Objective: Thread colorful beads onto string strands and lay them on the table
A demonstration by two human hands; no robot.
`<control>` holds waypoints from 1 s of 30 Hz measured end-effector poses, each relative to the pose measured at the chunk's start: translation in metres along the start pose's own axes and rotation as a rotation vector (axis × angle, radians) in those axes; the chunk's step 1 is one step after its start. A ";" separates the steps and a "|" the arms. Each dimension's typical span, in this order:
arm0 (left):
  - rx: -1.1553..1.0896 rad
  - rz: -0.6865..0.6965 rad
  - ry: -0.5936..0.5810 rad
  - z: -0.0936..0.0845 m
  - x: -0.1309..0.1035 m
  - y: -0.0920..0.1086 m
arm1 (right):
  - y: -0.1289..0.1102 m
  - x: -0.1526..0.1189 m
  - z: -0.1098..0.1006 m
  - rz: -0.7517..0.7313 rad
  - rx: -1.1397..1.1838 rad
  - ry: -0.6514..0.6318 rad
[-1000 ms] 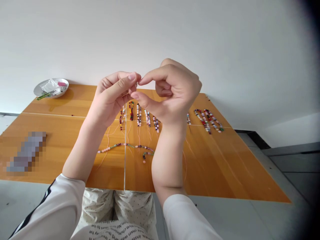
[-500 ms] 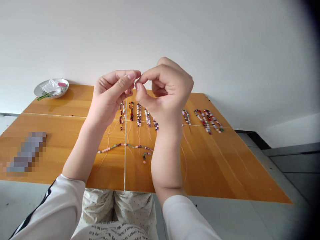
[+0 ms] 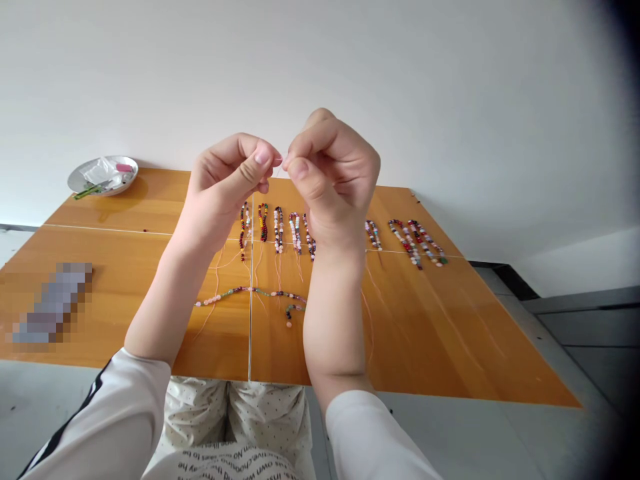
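Raised above the table, my left hand (image 3: 225, 177) pinches a thin pink thread (image 3: 278, 160) between thumb and forefinger, with a short end sticking out. Facing it, my right hand (image 3: 343, 177) is closed in a pinch, its fingertips just short of the thread end. Something fine and pale may be in the right fingertips, too small to make out. Below the hands a loose strand of mixed beads (image 3: 235, 291) lies across the table, partly hidden by my right forearm. Pink thread tails trail over the wood.
Several looped bead strings (image 3: 279, 230) lie in a row on the wooden table (image 3: 440, 333), with more loops (image 3: 405, 243) at the right. A plate (image 3: 75, 181) at the back left holds a plastic bag and a green-handled tool. A pixelated flat object (image 3: 55, 303) lies at the left.
My fingertips have moved slightly apart, and the pink thread end now shows between them. My right thumb and forefinger have closed together from a rounder, more open curl.
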State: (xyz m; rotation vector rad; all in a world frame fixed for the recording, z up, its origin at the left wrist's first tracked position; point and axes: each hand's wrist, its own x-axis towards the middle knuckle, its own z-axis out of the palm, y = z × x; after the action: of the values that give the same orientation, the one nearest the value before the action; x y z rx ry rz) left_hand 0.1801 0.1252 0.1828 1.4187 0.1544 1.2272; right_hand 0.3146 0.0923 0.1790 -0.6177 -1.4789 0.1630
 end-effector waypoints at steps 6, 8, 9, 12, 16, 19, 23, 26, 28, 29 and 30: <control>-0.171 -0.143 -0.114 -0.004 0.001 0.001 | 0.003 -0.001 0.004 0.096 0.081 -0.083; -0.187 -0.166 -0.126 -0.004 0.000 0.003 | 0.009 -0.001 0.005 0.070 0.162 -0.094; -0.189 -0.170 -0.127 -0.003 -0.001 0.004 | 0.012 -0.001 0.006 0.043 0.205 -0.095; -0.198 -0.168 -0.141 -0.002 -0.002 0.007 | 0.016 -0.001 0.007 0.027 0.226 -0.106; -0.229 -0.179 -0.140 -0.001 -0.003 0.010 | 0.013 -0.001 0.008 0.076 0.189 -0.117; -0.218 -0.177 -0.134 -0.001 -0.003 0.008 | 0.014 0.000 0.007 -0.011 0.305 -0.121; -0.080 -0.072 -0.030 -0.001 -0.002 0.005 | 0.012 0.000 0.005 -0.044 0.263 -0.154; -0.022 0.000 0.029 -0.001 -0.001 0.005 | -0.001 -0.001 0.004 0.009 0.127 -0.162; 0.018 -0.016 0.041 -0.002 -0.001 0.006 | -0.010 -0.001 0.004 0.049 0.064 -0.147; 0.042 -0.029 0.042 -0.002 -0.001 0.007 | -0.013 -0.002 0.003 0.056 0.045 -0.127; 0.056 -0.033 0.036 -0.002 -0.001 0.009 | -0.015 -0.002 0.002 0.066 0.024 -0.103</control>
State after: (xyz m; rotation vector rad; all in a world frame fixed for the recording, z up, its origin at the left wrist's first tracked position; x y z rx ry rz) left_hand 0.1731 0.1231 0.1882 1.4375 0.2372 1.2301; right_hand 0.3081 0.0799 0.1844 -0.6472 -1.5543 0.2673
